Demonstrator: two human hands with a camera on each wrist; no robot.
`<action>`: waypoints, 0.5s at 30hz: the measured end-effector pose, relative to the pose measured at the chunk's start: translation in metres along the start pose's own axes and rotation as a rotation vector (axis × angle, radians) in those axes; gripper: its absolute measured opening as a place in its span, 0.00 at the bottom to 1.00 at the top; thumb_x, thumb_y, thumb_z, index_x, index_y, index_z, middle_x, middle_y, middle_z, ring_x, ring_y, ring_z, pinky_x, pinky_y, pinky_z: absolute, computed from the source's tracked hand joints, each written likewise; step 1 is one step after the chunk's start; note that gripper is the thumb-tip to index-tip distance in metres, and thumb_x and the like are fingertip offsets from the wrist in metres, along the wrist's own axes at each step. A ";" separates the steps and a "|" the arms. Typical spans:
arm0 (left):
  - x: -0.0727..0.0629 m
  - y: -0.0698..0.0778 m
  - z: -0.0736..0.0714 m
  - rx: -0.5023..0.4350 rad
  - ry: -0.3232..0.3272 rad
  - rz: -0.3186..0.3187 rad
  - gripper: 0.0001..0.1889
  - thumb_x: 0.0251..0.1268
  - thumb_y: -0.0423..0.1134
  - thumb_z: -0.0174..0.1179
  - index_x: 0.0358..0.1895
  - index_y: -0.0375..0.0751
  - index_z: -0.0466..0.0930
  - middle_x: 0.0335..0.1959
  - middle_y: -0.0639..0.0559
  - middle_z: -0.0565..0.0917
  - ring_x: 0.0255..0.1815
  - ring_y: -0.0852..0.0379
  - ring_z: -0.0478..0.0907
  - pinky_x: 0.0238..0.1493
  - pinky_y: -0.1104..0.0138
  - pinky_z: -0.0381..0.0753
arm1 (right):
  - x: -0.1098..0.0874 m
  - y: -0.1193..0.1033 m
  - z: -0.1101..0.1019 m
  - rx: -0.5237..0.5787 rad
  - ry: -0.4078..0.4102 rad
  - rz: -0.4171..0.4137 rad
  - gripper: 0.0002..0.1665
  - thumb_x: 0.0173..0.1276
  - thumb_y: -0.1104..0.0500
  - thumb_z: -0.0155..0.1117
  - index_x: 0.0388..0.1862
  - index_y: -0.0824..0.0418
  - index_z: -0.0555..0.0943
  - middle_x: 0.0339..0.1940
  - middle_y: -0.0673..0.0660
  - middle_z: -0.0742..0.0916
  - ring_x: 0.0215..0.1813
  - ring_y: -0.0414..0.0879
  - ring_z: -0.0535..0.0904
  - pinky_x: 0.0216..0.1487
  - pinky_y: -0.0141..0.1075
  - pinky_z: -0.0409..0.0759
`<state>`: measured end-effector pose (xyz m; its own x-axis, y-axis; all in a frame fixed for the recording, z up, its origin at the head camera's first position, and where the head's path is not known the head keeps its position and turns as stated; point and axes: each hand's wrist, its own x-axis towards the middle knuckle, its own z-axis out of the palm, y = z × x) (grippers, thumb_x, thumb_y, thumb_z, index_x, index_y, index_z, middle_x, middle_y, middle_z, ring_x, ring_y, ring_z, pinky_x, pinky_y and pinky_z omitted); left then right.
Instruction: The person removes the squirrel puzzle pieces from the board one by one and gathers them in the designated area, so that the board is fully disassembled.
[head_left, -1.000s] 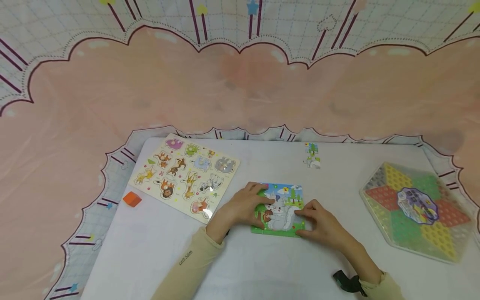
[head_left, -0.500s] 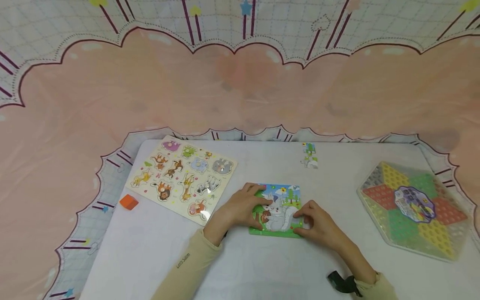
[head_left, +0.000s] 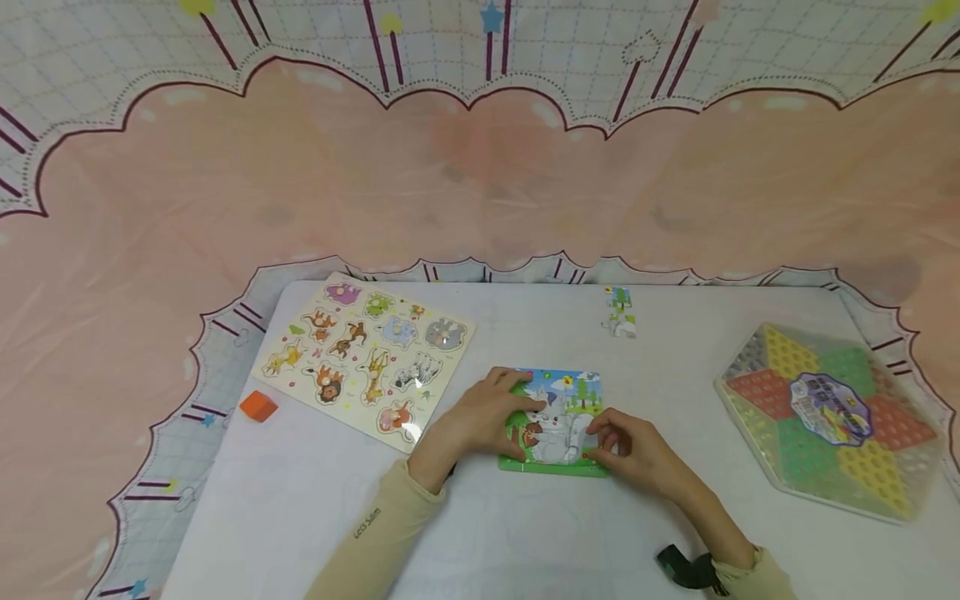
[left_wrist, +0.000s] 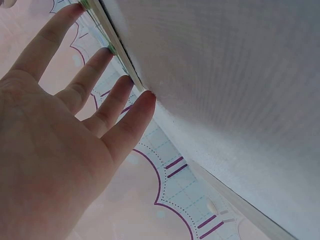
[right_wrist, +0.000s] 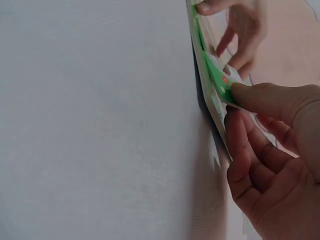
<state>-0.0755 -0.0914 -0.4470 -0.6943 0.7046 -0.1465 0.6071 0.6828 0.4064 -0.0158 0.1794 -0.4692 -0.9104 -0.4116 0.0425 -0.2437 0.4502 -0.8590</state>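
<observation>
A small jigsaw puzzle [head_left: 558,423] with a white squirrel, trees and green grass lies flat in front of me. My left hand [head_left: 480,417] spreads over its left side, the fingertips resting on the picture. The left wrist view shows those fingers [left_wrist: 120,120] fairly straight, tips at the puzzle's edge. At the lower right corner, my right hand [head_left: 637,450] pinches a green-and-white puzzle piece [right_wrist: 218,80] between thumb and fingers. In the right wrist view this piece tilts up from the board [right_wrist: 207,95].
Two joined puzzle pieces [head_left: 620,312] lie behind the puzzle. An animal peg board [head_left: 367,358] is at the left, beside an orange block [head_left: 258,406]. A hexagonal game box [head_left: 832,421] sits at the right. A black strap [head_left: 690,568] hangs by the right wrist.
The right hand's fingers have closed in and shifted slightly at the lower right corner, where the piece now tilts up. The left hand stays in place; the head view has shifted a little.
</observation>
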 end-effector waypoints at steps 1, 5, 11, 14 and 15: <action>0.000 0.000 0.000 0.000 0.001 0.000 0.40 0.39 0.58 0.79 0.63 0.56 0.80 0.73 0.46 0.64 0.72 0.46 0.57 0.67 0.55 0.68 | 0.001 0.000 -0.001 0.018 0.006 -0.006 0.14 0.57 0.70 0.74 0.40 0.61 0.81 0.29 0.48 0.83 0.30 0.37 0.78 0.26 0.29 0.76; 0.001 0.000 0.000 0.011 0.006 0.000 0.41 0.39 0.59 0.79 0.64 0.57 0.79 0.73 0.47 0.64 0.72 0.47 0.57 0.66 0.56 0.68 | 0.008 0.004 -0.011 0.107 0.041 -0.021 0.13 0.59 0.71 0.71 0.42 0.65 0.81 0.31 0.56 0.85 0.31 0.39 0.81 0.29 0.30 0.79; 0.000 0.000 0.001 0.013 0.001 -0.008 0.40 0.39 0.59 0.79 0.64 0.58 0.79 0.73 0.48 0.64 0.72 0.48 0.57 0.66 0.57 0.68 | 0.027 0.019 -0.042 0.166 0.194 0.061 0.14 0.59 0.72 0.71 0.44 0.73 0.81 0.34 0.66 0.86 0.32 0.37 0.82 0.33 0.27 0.80; -0.001 0.001 0.000 0.002 -0.009 -0.014 0.40 0.40 0.58 0.79 0.64 0.57 0.79 0.73 0.47 0.64 0.72 0.48 0.57 0.67 0.56 0.68 | 0.039 0.031 -0.057 0.122 0.274 0.092 0.14 0.61 0.71 0.70 0.45 0.74 0.82 0.35 0.68 0.86 0.32 0.35 0.82 0.33 0.24 0.80; -0.002 0.001 -0.001 -0.001 -0.011 -0.015 0.40 0.40 0.58 0.79 0.64 0.57 0.79 0.73 0.47 0.64 0.72 0.48 0.57 0.67 0.56 0.68 | 0.043 0.036 -0.061 0.099 0.295 0.100 0.14 0.62 0.70 0.70 0.46 0.74 0.82 0.35 0.69 0.86 0.32 0.34 0.82 0.33 0.23 0.79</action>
<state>-0.0744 -0.0923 -0.4453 -0.6991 0.6962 -0.1628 0.5961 0.6932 0.4051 -0.0843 0.2257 -0.4672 -0.9893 -0.1154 0.0891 -0.1278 0.3920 -0.9110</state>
